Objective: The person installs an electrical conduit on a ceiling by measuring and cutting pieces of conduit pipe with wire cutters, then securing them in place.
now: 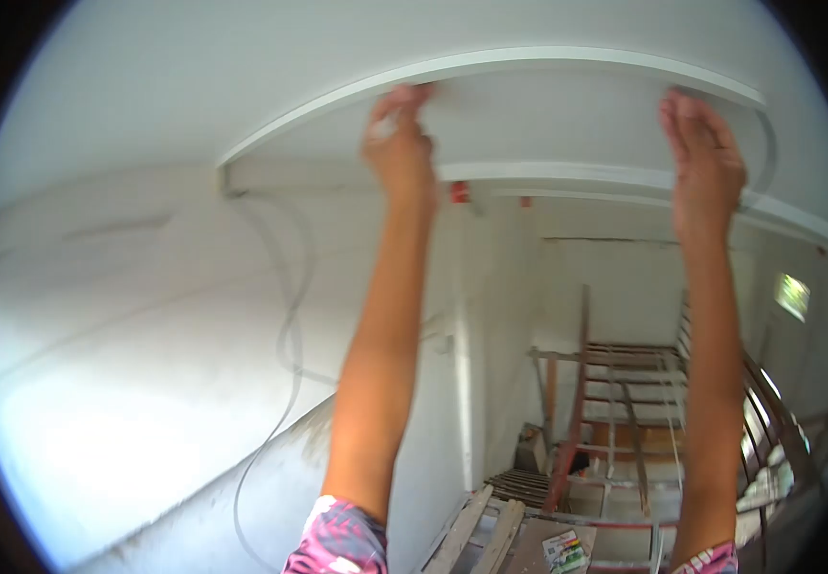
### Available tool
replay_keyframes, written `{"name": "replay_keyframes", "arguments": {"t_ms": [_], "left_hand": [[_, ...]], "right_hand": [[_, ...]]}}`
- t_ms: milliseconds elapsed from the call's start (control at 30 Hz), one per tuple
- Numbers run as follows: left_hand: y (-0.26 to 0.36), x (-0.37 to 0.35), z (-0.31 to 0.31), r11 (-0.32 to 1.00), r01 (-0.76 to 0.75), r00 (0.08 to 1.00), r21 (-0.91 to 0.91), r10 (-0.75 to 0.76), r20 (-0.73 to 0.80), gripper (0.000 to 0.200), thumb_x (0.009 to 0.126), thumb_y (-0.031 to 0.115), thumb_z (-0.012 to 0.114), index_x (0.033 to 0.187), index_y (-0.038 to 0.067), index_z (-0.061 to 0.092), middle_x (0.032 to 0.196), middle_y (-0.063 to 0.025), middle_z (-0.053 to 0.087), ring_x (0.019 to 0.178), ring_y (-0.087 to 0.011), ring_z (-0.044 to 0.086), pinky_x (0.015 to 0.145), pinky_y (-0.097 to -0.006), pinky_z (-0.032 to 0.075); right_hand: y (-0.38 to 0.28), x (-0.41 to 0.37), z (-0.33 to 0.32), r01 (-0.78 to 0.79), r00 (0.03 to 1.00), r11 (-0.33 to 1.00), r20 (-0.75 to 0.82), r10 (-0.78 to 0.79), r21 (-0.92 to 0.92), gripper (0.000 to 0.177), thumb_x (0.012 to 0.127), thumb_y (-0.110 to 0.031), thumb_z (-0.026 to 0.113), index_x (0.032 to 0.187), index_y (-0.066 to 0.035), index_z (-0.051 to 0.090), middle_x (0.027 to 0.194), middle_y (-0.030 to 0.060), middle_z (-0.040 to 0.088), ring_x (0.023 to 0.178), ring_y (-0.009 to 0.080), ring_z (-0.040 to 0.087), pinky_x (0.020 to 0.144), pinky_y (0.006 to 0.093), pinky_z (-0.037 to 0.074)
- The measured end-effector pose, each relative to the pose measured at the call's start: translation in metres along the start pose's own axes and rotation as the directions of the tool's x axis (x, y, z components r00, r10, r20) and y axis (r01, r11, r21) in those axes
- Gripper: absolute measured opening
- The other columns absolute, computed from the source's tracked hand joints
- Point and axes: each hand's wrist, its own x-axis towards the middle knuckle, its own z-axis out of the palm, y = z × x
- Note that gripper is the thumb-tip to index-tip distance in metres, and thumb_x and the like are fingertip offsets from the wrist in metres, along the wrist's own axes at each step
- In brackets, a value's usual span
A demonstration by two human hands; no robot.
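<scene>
- Both arms go straight up to a white ceiling panel (567,110) that runs overhead across the top of the view, so it sits above both hands and spans the gap between them.
- Left hand (400,143) is up at the panel's near edge, fingers bunched together against it. Honestly can't tell if it's pinching the edge or just pushing on it, and there might be a small white bit between the fingertips.
- Right hand (706,158) is spread open and flat, fingers straight, pressed against the underside near the panel's right end. It isn't gripping anything.
- Patterned pink sleeves (342,540) are cut off at the bottom edge.
- A thin white cable (290,335) loops down the left wall, and its lower end runs out of frame.
- Far below there's wooden scaffolding (625,402), a few planks (481,536) and a colourful packet (567,550), all too small to read.
- The fisheye bends everything, and the panel's far corners blur into the white ceiling.
</scene>
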Motion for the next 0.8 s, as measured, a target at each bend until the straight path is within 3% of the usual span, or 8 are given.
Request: {"name": "replay_keyframes", "arguments": {"t_ms": [133,200,267,333,367,433,567,800], "left_hand": [[0.015,0.022,-0.048,0.931,-0.148,0.988,0.335,0.154,0.011,0.032,0.092,0.035,0.071,0.105,0.006,0.065,0.092,-0.0092,0.074,0.053,-0.0033,0.039,0.049,-0.0204,0.032],[0.032,0.027,-0.076,0.862,-0.171,0.984,0.478,0.169,0.046,0.034,0.09,0.037,0.073,0.099,0.005,0.068,0.085,-0.0084,0.075,0.052,-0.0049,0.042,0.05,-0.0222,0.035],[0.054,0.04,-0.118,0.369,-0.481,0.869,0.796,0.324,0.375,0.037,0.089,0.038,0.074,0.089,0.001,0.071,0.077,-0.0072,0.074,0.055,-0.0078,0.054,0.055,-0.0264,0.043],[0.092,0.052,-0.155,-0.108,-0.433,0.803,0.895,0.404,0.438,0.032,0.084,0.038,0.077,0.087,0.006,0.074,0.071,-0.0069,0.072,0.065,-0.02,0.07,0.062,-0.0313,0.051],[0.111,0.064,-0.178,-0.234,-0.412,0.781,0.881,0.407,0.473,0.028,0.083,0.037,0.076,0.088,0.009,0.075,0.072,-0.0084,0.072,0.065,-0.0259,0.07,0.064,-0.0353,0.053],[0.152,0.085,-0.208,-0.552,-0.292,0.799,0.781,0.309,0.516,0.024,0.083,0.033,0.075,0.093,0.012,0.074,0.092,-0.006,0.074,0.08,-0.0273,0.071,0.071,-0.0401,0.055],[0.184,0.123,-0.243,-0.713,-0.416,0.811,0.565,-0.011,0.584,0.019,0.086,0.027,0.071,0.1,0.014,0.074,0.105,-0.0067,0.071,0.089,-0.0287,0.069,0.076,-0.0403,0.055],[0.18,0.156,-0.255,-0.706,-0.529,0.713,0.471,-0.068,0.698,0.016,0.086,0.028,0.07,0.098,0.021,0.076,0.095,-0.0031,0.074,0.079,-0.0274,0.07,0.07,-0.0383,0.055]], "right_hand": [[0.036,-0.006,0.036,0.05,0.968,0.942,0.247,0.036,-0.332,0.033,0.09,-0.016,0.074,0.112,0.007,0.065,0.112,0.0144,0.07,0.104,0.0197,0.067,0.099,0.0302,0.052],[0.049,-0.011,0.056,0.073,0.968,0.924,0.251,0.025,-0.375,0.034,0.09,-0.02,0.074,0.112,0.005,0.066,0.112,0.0132,0.071,0.104,0.0187,0.068,0.099,0.0299,0.051],[0.058,-0.015,0.069,0.101,0.969,0.893,0.247,0.011,-0.439,0.036,0.09,-0.023,0.074,0.112,0.004,0.067,0.111,0.012,0.071,0.103,0.0177,0.068,0.099,0.0295,0.051],[0.061,-0.018,0.079,0.123,0.978,0.892,0.205,-0.035,-0.434,0.039,0.089,-0.027,0.075,0.113,0.003,0.067,0.11,0.0119,0.072,0.103,0.018,0.068,0.1,0.0286,0.05],[0.063,-0.021,0.085,0.134,0.975,0.881,0.221,-0.034,-0.454,0.042,0.093,-0.028,0.07,0.12,0.004,0.064,0.116,0.0144,0.069,0.112,0.0206,0.065,0.104,0.0315,0.049],[0.067,-0.025,0.092,0.111,0.984,0.896,0.174,-0.039,-0.429,0.042,0.093,-0.028,0.07,0.12,0.004,0.064,0.116,0.0142,0.069,0.113,0.0204,0.065,0.104,0.031,0.049],[0.087,-0.035,0.106,0.145,0.984,0.947,0.142,-0.107,-0.288,0.039,0.092,-0.028,0.071,0.119,0.001,0.066,0.116,0.0127,0.07,0.111,0.0185,0.066,0.102,0.029,0.049],[0.148,-0.106,0.193,0.029,0.94,0.956,0.332,0.073,-0.292,0.035,0.089,-0.032,0.074,0.109,-0.003,0.072,0.102,0.0076,0.073,0.096,0.0154,0.069,0.087,0.0275,0.053]]}}
